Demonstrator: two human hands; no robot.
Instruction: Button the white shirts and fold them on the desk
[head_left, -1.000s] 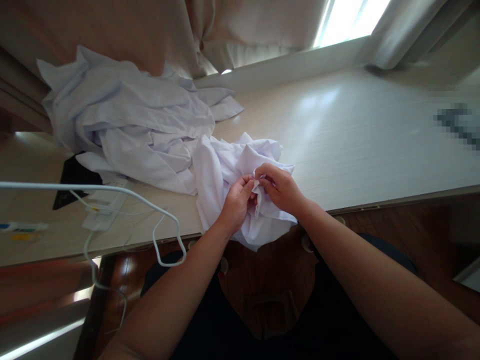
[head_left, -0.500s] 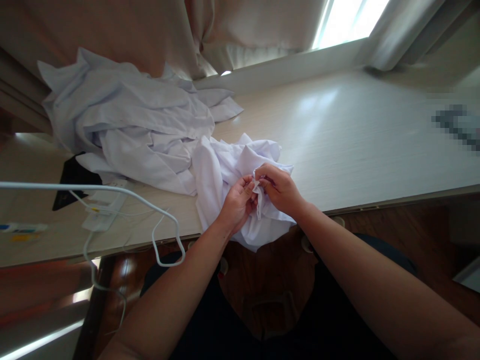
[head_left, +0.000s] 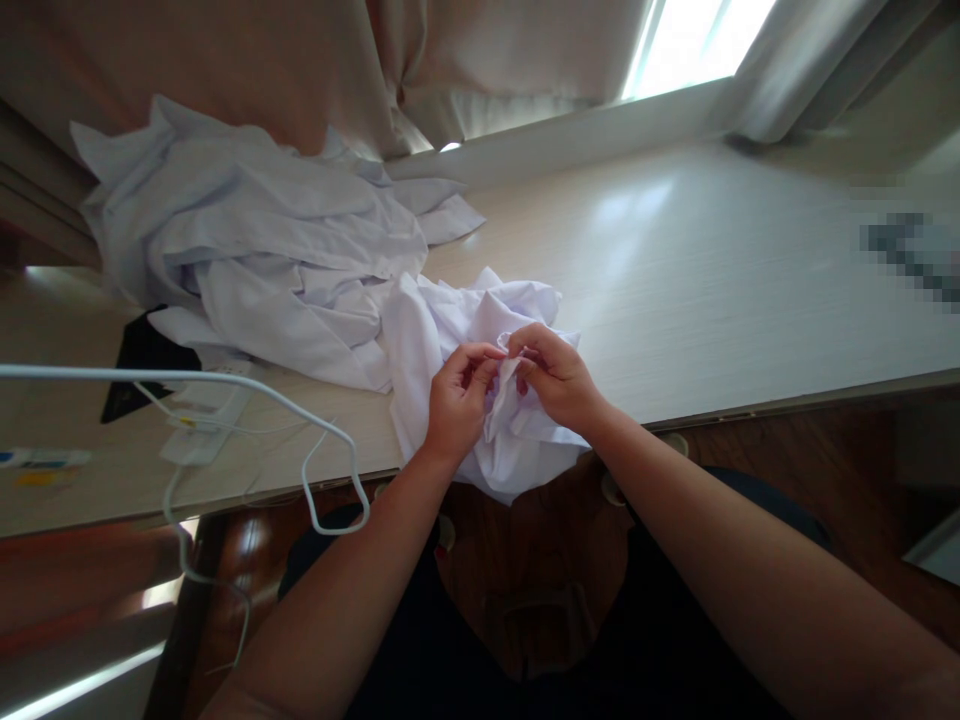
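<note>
A crumpled white garment (head_left: pixel 457 330) lies at the front edge of the pale wooden table (head_left: pixel 712 260), part of it hanging over the edge. My left hand (head_left: pixel 455 400) pinches a fold of this cloth between thumb and fingers. My right hand (head_left: pixel 559 378) grips the same cloth right beside it, fingertips nearly touching the left hand's. What the fingers hold inside the fold is hidden.
A large pile of white clothing (head_left: pixel 247 240) covers the table's back left. A white cable (head_left: pixel 300 420) loops over the front edge near a white power strip (head_left: pixel 202 420). A black object (head_left: pixel 142 360) lies under the pile. Curtains (head_left: pixel 465 60) and a bright window are behind.
My left hand has shifted slightly up and closed its pinch on the cloth; the fold between my hands has been drawn up a little. The rest is unchanged.
</note>
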